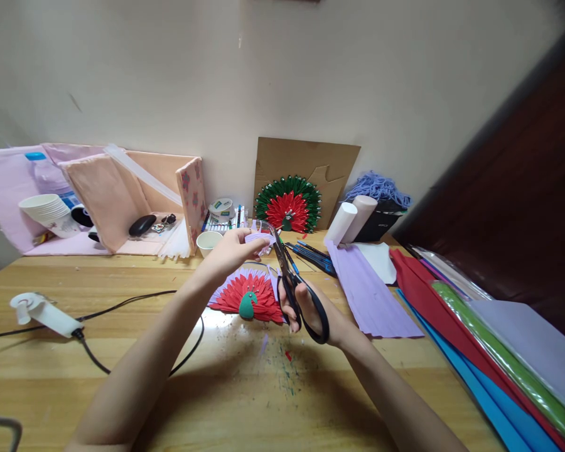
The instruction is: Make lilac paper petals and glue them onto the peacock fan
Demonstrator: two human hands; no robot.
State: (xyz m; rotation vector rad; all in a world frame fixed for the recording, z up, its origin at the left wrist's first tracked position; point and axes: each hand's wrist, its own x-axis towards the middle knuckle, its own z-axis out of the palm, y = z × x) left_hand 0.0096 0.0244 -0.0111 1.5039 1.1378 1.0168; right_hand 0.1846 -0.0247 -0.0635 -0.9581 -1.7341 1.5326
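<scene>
My left hand (233, 248) pinches a small lilac paper piece (258, 238) above the wooden table (122, 376). My right hand (311, 311) grips black-handled scissors (292, 282), whose blades point up and meet the lilac piece. Below both hands lies a paper peacock (249, 300) with red petals, a lilac fringe and a green body.
A white glue gun (42, 312) with a black cable lies at the left. Coloured paper sheets (475, 339) spread at the right. A second peacock craft (288, 207) leans on cardboard by the wall. A paper cup (208, 242), cup stack (47, 210) and pink box (136, 201) stand behind.
</scene>
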